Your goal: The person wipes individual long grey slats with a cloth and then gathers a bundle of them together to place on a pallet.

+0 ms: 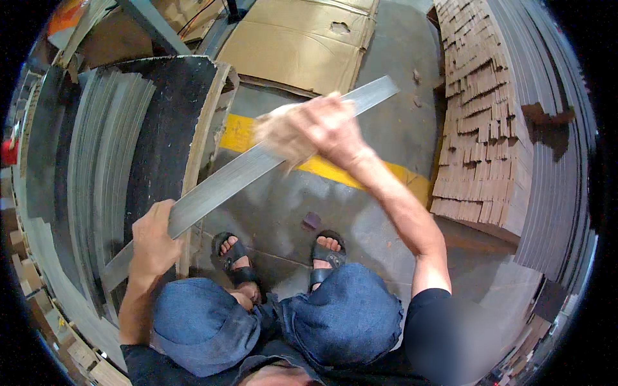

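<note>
Slanting from the lower left of the frame to just right of the upper centre, a flat grey strip (225, 185) lies across both hands. The left hand (154, 237), at the lower left, has its grip closed around the strip near its lower end. The right hand (328, 128), near the centre, has its grip closed on a tan, cloth-like wad (277, 136), blurred, which touches the strip's upper half. Long grey strips (106, 135) stand stacked at the left of the frame; brown layered pieces (476, 141) are piled at the upper right, beside more grey lengths (541, 174) along the right edge. A cardboard sheet (296, 45) lies at the top centre, and a yellow stripe (341, 174) crosses the floor (277, 193) behind the hands.
</note>
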A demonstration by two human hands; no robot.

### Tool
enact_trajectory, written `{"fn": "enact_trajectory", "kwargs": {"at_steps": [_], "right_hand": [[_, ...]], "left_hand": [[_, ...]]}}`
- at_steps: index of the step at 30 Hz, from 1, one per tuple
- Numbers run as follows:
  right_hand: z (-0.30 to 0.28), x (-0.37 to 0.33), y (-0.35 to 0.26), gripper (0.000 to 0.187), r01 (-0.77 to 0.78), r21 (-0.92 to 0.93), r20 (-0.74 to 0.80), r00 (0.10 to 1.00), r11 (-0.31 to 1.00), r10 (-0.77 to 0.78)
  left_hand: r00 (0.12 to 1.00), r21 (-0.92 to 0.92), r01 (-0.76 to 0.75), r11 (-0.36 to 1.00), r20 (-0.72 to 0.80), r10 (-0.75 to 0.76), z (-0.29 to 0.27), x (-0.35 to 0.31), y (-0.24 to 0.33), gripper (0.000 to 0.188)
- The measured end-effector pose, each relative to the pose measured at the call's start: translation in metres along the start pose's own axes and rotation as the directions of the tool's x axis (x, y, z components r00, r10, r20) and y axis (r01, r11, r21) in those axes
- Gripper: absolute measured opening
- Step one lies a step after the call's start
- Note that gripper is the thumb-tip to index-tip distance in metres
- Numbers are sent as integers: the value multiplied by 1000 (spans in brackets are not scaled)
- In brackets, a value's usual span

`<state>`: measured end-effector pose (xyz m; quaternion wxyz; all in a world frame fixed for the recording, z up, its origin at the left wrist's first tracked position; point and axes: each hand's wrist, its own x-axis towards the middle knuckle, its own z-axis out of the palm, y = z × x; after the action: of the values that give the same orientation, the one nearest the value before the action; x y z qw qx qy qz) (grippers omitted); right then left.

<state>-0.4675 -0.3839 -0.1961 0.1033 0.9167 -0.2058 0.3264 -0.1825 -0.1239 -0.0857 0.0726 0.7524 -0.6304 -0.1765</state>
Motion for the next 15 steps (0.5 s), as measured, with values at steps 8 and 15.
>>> {"fn": "enact_trajectory", "kwargs": {"at_steps": [8,15], "right_hand": [[-19,-103,140,33,-850,378,11,401,368,916],[11,-17,-79,45,-202,619,208,974,759,89]], "left_hand": [[879,-458,170,873,471,76,6,-18,-34,40],[814,-715,386,584,562,150,64,52,7,52]]}}
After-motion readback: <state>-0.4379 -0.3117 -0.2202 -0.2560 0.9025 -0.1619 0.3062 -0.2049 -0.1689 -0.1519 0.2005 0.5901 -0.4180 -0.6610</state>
